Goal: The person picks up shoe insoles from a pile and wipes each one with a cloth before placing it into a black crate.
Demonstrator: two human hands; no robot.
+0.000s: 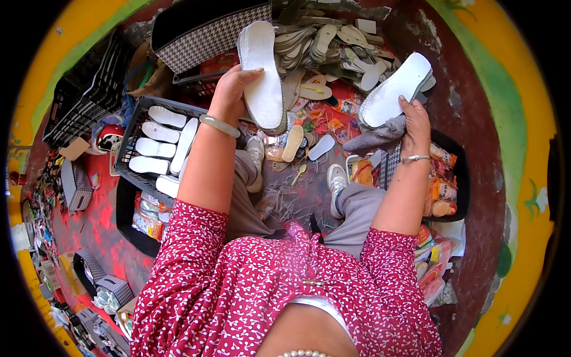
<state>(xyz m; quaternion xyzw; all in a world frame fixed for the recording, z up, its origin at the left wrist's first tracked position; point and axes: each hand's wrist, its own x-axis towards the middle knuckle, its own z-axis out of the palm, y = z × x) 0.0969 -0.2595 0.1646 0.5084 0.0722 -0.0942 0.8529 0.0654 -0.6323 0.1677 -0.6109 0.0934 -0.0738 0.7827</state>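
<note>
My left hand (pixel 229 89) grips a small stack of white insoles (pixel 263 95), its thumb across the top one and the toe end pointing away from me. A grey-brown edge shows under the white face. On the right, my right hand (pixel 417 122) is closed on another white insole (pixel 394 92), thumb on its face. A grey fuzzy cloth piece (pixel 380 135) lies under this insole in the same hand. Both hands are raised above the floor, well apart. Below them lie a loose tan insole (pixel 293 143) and a pale blue-grey insole (pixel 322 147).
A dark plastic crate (pixel 132 137) at the left holds several white insoles. A large pile of insoles (pixel 321 44) lies at the far side, beside a houndstooth fabric bin (pixel 217 41). Packaged goods fill a black bin (pixel 459 178) at the right. Scraps (pixel 285 199) litter the floor between my feet.
</note>
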